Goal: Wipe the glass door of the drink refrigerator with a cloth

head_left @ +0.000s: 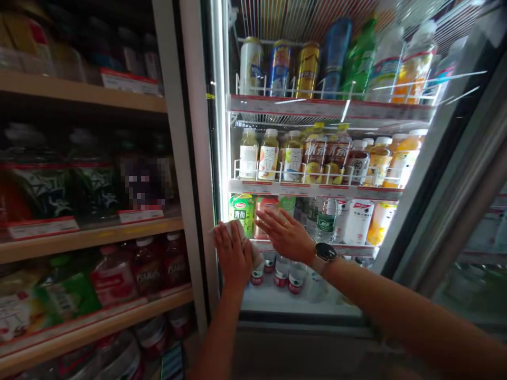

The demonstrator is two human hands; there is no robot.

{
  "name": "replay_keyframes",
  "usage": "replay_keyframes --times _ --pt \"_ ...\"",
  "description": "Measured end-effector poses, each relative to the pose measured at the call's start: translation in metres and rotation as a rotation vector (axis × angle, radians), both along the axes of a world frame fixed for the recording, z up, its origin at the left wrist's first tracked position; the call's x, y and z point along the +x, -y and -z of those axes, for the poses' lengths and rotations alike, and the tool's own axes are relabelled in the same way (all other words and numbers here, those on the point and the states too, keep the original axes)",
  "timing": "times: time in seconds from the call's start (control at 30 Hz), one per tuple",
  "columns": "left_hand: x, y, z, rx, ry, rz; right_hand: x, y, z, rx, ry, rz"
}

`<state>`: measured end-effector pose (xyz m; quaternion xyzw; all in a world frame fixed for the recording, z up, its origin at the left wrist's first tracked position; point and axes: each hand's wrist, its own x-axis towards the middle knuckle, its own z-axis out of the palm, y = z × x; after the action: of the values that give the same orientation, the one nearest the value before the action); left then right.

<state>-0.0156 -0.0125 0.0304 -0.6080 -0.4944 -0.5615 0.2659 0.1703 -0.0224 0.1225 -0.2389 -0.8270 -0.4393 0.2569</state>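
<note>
My left hand [233,253] presses a pale cloth [257,257] flat against the glass door [317,295] of a lit drinks cooler, near its left edge. Part of the cloth shows under the fingers and beside the palm. My right hand [287,235], with a watch [325,252] on the wrist, is stretched out flat at the glass, higher and to the right, holding nothing; whether it touches the pane I cannot tell. Behind the hands, through the glass, stand a green drink carton [241,211] and a partly hidden red one [264,206].
Inside the cooler, wire-fronted shelves hold cans [280,66], tea bottles [269,155] and water bottles [327,219]. To the left, a dark open shelf unit [130,229] carries more bottles. The cooler's door frame [439,153] runs down the right side.
</note>
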Motion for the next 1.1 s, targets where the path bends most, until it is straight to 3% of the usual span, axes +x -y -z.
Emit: replay_keyframes --times 0.1,0.3,0.37,0.4,0.47,0.53,0.63,0.7,0.77,0.9,1.1 --pt "-0.001 -0.007 0.01 0.048 0.028 -0.002 -0.007 -0.016 -0.006 0.062 0.054 -0.005" --pt "0.007 -0.022 0.075 0.152 0.049 -0.003 -0.005 -0.02 0.003 0.148 0.057 0.017" --pt "0.014 -0.02 0.084 0.177 0.047 -0.021 -0.006 -0.019 0.004 0.137 0.058 0.014" --pt "0.018 -0.017 0.081 0.171 0.063 -0.028 -0.006 -0.02 0.004 0.126 0.055 0.015" --pt "0.026 -0.013 0.063 0.134 0.127 -0.031 -0.007 -0.021 0.005 0.107 0.051 0.022" --pt "0.032 -0.009 0.033 0.089 0.186 -0.003 -0.008 -0.022 0.006 0.104 0.047 0.031" --pt "0.029 -0.007 -0.009 0.067 0.121 0.07 -0.009 -0.023 0.007 0.128 0.044 0.038" --pt "0.023 -0.01 -0.022 0.088 0.052 0.072 -0.009 -0.024 0.006 0.141 0.046 0.044" --pt "0.017 -0.016 -0.02 0.117 0.02 0.044 -0.009 -0.023 0.006 0.133 0.054 0.055" --pt "0.014 -0.022 0.011 0.142 0.005 -0.012 -0.007 -0.022 0.006 0.068 0.057 0.069" --pt "-0.005 -0.018 0.088 0.086 -0.168 -0.021 -0.006 -0.022 0.005 0.052 0.039 0.035"
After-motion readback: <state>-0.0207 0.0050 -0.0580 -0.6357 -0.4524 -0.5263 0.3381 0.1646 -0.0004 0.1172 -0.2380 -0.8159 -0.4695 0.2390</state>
